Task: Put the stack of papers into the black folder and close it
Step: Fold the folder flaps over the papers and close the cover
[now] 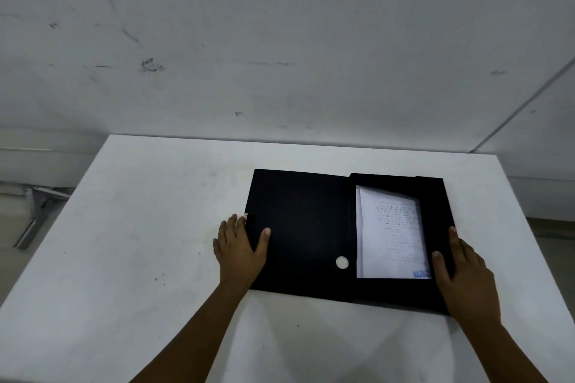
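- My right hand (463, 277) lies flat on the right edge of the black folder (305, 233), fingers spread, grip wide and holding nothing.
- My left hand (239, 246) takes the folder's left edge: thumb on top, fingers at the rim, grip narrow on the open cover.
- Folder lies open on the white desk (140, 227), right of centre.
- Stack of papers (392, 236) sits inside the right-hand tray.
- Round silver button (342, 262) shows on the left cover, near the tray.
- Scuffed white wall (280, 40) stands behind the desk.
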